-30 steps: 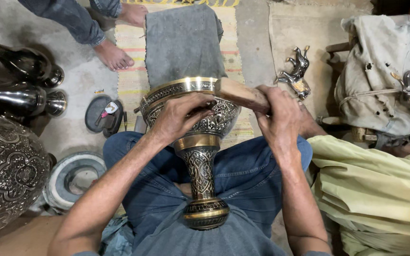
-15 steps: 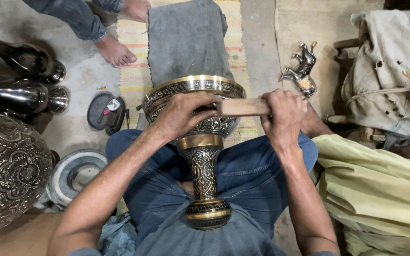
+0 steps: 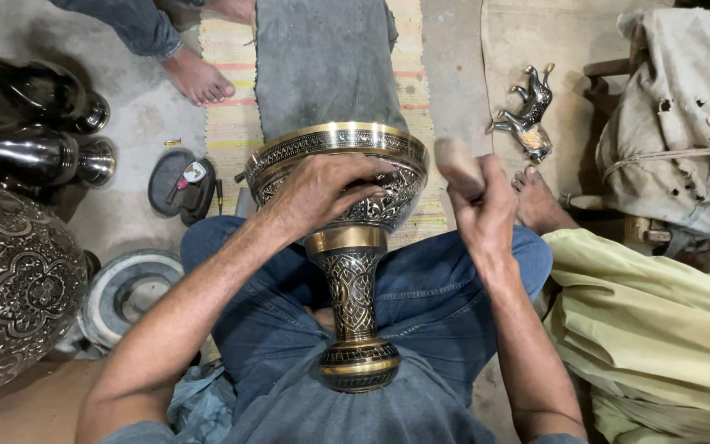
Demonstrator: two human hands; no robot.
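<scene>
Left hand (image 3: 326, 193) grips the goblet (image 3: 347, 247) bowl on the lap, right hand (image 3: 482, 214) closed round a wooden mallet (image 3: 458, 164); advise firm bracing and light, square blows.

The goblet-shaped vase (image 3: 347, 247) is glossy engraved brass-coloured metal; the mallet (image 3: 458, 163) looks like matt, worn wood.

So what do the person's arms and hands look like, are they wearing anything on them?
Both arms are bare down to the hands. No gloves, rings, watch or bracelets show on the left hand or the right hand. Only grey short sleeves peek in at the bottom edge.
</scene>
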